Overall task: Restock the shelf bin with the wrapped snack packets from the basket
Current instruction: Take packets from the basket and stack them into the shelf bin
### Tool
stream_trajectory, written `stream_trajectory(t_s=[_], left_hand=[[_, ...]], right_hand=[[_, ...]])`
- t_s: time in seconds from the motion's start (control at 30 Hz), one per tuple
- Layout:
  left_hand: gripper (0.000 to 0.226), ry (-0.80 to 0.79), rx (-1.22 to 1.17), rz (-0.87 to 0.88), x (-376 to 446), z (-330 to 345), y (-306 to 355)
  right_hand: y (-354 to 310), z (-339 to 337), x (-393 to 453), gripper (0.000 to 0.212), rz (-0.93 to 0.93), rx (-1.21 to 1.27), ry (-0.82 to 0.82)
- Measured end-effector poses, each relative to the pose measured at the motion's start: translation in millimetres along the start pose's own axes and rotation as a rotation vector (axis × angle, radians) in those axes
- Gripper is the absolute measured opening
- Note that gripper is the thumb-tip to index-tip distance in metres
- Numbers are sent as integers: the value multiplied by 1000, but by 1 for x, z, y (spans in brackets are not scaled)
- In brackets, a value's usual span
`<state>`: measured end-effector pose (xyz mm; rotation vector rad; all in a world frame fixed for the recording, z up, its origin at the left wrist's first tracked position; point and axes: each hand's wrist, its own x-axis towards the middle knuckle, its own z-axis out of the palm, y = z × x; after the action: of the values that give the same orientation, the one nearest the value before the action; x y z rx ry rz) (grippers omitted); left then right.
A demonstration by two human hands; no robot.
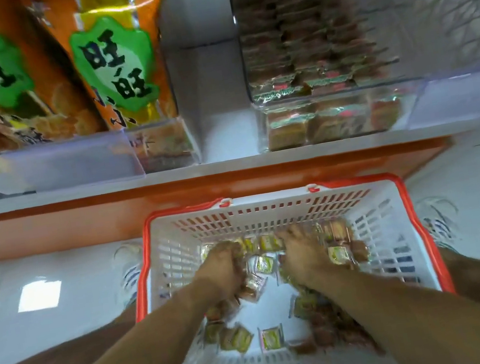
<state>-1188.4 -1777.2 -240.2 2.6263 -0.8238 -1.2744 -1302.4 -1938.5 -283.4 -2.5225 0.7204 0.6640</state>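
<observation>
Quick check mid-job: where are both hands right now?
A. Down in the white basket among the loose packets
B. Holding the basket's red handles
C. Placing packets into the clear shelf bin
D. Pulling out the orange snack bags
A. The left hand and right hand are both down inside the basket, among the loose snack packets.

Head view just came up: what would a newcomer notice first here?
Both hands, left hand and right hand, are down among the wrapped snack packets in the white basket with the orange-red rim, low in the view. Above, big orange snack bags fill the shelf's left, with a clear shelf bin of stacked packets on the right.
</observation>
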Motion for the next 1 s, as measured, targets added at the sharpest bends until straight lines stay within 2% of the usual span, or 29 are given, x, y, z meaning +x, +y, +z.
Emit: stream_trajectory(t_s=[0.13, 0.23, 0.33, 0.47, 0.6, 0.73, 0.8, 0.9, 1.0], left_hand=[[66, 52, 37, 22, 32, 18, 0], [74, 75, 47, 22, 50, 22, -3], [70, 37, 45, 20, 60, 29, -6], [51, 38, 124, 39, 61, 36, -11], [34, 74, 92, 106, 49, 49, -10], [26, 22, -38, 53, 39, 63, -8], [20, -17, -9, 53, 38, 63, -8], [19, -63, -5, 36, 34, 52, -6], [12, -84, 10, 31, 26, 31, 2]], right_hand=[[-2, 18, 14, 75, 2, -114, 0], [0, 23, 21, 68, -33, -152, -23], [2, 28, 26, 78, -37, -177, -82], [-2, 33, 31, 88, -78, -128, -100], [-6, 35, 33, 61, -177, -21, -56], [-10, 34, 28, 70, -240, 0, -105], [-11, 30, 25, 55, -244, -37, -100], [-12, 14, 18, 35, -194, -39, -61], [-17, -23, 10, 38, -85, -17, -85]])
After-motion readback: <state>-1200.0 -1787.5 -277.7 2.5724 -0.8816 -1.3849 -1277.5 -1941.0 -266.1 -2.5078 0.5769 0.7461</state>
